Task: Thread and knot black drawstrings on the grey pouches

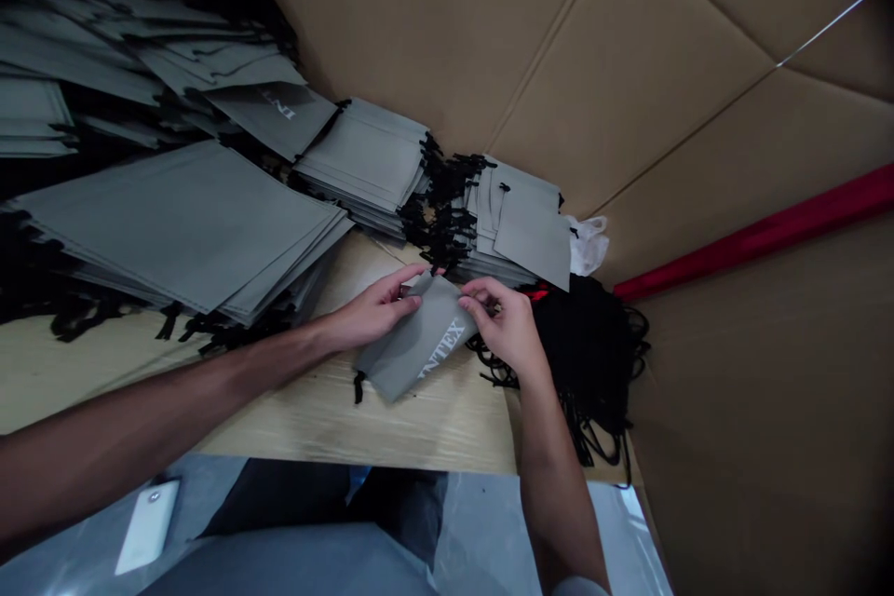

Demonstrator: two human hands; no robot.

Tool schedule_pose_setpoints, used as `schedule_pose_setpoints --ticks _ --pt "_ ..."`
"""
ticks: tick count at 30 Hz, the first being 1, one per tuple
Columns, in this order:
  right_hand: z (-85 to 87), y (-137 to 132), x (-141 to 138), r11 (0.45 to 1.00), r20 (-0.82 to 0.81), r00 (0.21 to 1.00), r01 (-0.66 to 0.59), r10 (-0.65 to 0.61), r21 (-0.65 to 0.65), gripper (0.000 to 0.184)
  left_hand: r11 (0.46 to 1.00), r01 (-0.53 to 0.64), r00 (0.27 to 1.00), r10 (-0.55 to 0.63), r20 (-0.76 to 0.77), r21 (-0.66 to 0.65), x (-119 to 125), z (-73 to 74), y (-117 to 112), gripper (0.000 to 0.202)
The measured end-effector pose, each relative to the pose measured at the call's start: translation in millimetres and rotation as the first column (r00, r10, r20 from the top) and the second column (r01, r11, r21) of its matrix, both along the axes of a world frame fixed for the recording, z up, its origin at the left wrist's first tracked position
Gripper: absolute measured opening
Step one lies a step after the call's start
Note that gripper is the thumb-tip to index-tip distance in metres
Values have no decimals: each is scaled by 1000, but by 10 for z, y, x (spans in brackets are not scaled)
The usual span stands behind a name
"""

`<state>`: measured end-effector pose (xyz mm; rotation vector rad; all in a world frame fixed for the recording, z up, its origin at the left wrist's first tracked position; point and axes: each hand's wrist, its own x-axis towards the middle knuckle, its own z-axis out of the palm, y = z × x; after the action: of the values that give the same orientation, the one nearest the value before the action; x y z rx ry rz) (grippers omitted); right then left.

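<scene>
A grey fabric drawstring pouch [419,345] with white "INTEX" lettering is held tilted over the table's near part. My left hand [381,307] pinches its upper left edge, thumb on top. At the upper right corner my right hand [499,317] grips it between thumb and fingers. A short black cord end hangs from the pouch's lower left corner. Just beyond my hands is a stack of grey pouches [535,233] with black cord ends. To the right of my right hand lies a heap of black cords [590,354].
More grey pouches are stacked behind [373,154] and in a large pile at left [188,223]. A crumpled white plastic bag [589,245] lies by the cardboard wall [698,112]. A red strip [754,233] runs along that wall. Below the table edge a white phone-like object [148,526] shows.
</scene>
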<state>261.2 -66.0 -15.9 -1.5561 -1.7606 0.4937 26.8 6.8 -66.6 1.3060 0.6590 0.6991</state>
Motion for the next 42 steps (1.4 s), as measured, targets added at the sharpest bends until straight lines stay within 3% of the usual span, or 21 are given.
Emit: schedule_pose_setpoints --ticks 4,11,21,25,28,31,34,36,37,40,42 --pt "8 -8 -20 1000 16 1000 -21 21 2 15 997 -14 999 17 -44 70 -27 -68 22 74" --pt "-10 -10 -17 999 54 998 -34 34 7 12 998 -35 999 36 -13 49 -13 -66 21 75" --pt "47 -62 -102 1000 52 999 -18 16 24 17 976 -21 999 27 29 -217 -30 34 30 87" --pt "60 -56 -118 999 36 999 -6 5 35 17 978 -41 999 45 13 -204 -29 78 1 78" --pt "95 -77 -156 984 83 996 13 -28 177 14 980 -108 994 102 -48 -164 -21 94 -8 67" --pt "141 -175 -301 927 241 970 -115 28 358 32 958 -204 979 194 -68 -202 -24 145 1 67" --pt "102 -291 -534 883 448 852 -405 271 236 60 917 -253 967 245 -66 -309 -28 217 5 71" --pt "20 -324 -660 853 556 762 -493 330 169 60 902 -267 964 257 -75 -340 -16 244 -6 69" --pt "-25 -323 -695 850 574 753 -497 322 176 56 897 -272 962 261 -81 -347 -5 247 -15 68" --pt "-96 -290 -666 850 440 867 -402 234 340 41 913 -275 961 264 -79 -301 15 242 -51 55" --pt "-60 -281 -566 881 196 962 -254 188 400 27 959 -268 962 262 -76 -96 -12 261 -78 43"
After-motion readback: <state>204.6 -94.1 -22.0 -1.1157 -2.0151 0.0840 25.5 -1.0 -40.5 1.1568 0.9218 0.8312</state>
